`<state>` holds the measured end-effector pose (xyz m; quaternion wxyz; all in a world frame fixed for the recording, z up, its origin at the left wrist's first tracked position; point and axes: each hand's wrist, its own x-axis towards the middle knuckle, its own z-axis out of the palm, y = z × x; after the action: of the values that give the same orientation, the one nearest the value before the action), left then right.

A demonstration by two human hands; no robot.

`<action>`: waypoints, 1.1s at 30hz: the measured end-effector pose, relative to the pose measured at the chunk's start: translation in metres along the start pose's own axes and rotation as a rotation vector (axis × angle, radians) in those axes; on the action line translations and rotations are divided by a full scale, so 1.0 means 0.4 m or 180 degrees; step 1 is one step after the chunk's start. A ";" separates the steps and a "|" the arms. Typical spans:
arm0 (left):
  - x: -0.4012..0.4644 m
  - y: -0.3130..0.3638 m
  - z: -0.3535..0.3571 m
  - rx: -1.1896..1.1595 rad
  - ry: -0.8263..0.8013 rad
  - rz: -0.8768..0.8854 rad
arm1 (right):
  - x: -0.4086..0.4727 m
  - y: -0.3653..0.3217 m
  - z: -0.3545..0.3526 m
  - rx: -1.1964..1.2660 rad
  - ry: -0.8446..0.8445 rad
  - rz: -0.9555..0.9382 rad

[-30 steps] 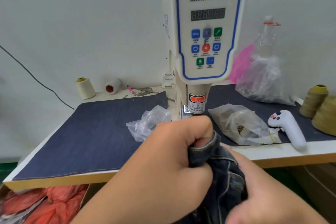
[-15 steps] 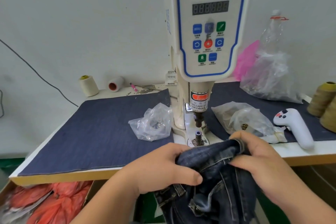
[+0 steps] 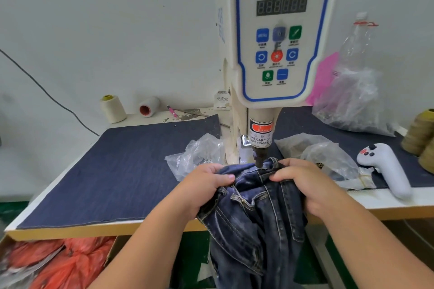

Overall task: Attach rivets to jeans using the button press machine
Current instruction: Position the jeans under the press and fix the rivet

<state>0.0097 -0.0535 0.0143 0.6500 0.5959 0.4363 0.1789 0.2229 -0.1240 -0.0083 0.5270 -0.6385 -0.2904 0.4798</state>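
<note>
We grip the dark blue denim jeans (image 3: 256, 213) with both hands at the front edge of the white work surface (image 3: 387, 202), and the rest of the garment hangs down past that edge toward six o'clock. Our left hand (image 3: 206, 185) has its fingers curled round the bunched fabric at nine o'clock of the waistband, thumb pressed on top. Our right hand (image 3: 307, 185) pinches the waistband at three o'clock, fingers folded over the cloth. The band's top edge lies directly beneath the dark metal punch (image 3: 259, 158) of the cream servo button press machine (image 3: 279, 35), which stands at twelve o'clock from our hands; whether punch and denim touch we cannot tell. A sheet of navy denim cloth (image 3: 112, 171) covers the surface at nine o'clock. A crumpled clear plastic bag (image 3: 197, 155) lies just beside the machine's base at ten o'clock, a second clear bag (image 3: 328, 159) sits at two o'clock, and a white handheld controller (image 3: 387, 169) rests at three o'clock.
</note>
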 end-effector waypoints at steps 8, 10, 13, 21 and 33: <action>0.097 0.010 0.018 0.0218 0.0397 0.0178 | 0.046 -0.011 0.007 0.0469 0.0059 -0.0016; 0.117 0.010 0.020 0.0230 0.0381 0.0242 | 0.050 -0.015 0.006 0.0526 0.0008 -0.0099; 0.141 0.007 0.012 0.0023 0.0259 0.0359 | 0.051 -0.025 0.004 0.0788 -0.0234 -0.0149; 0.186 -0.004 0.000 0.0312 0.0203 0.0170 | 0.080 -0.028 0.003 0.0638 -0.0389 0.0135; 0.140 -0.031 0.030 0.1686 0.1181 0.0992 | 0.085 0.017 0.044 -0.0019 0.0638 -0.0700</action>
<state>0.0467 -0.0218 -0.0179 0.3477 0.7605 0.4820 0.2616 0.2185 -0.0893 -0.0249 0.6009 -0.6491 -0.3060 0.3522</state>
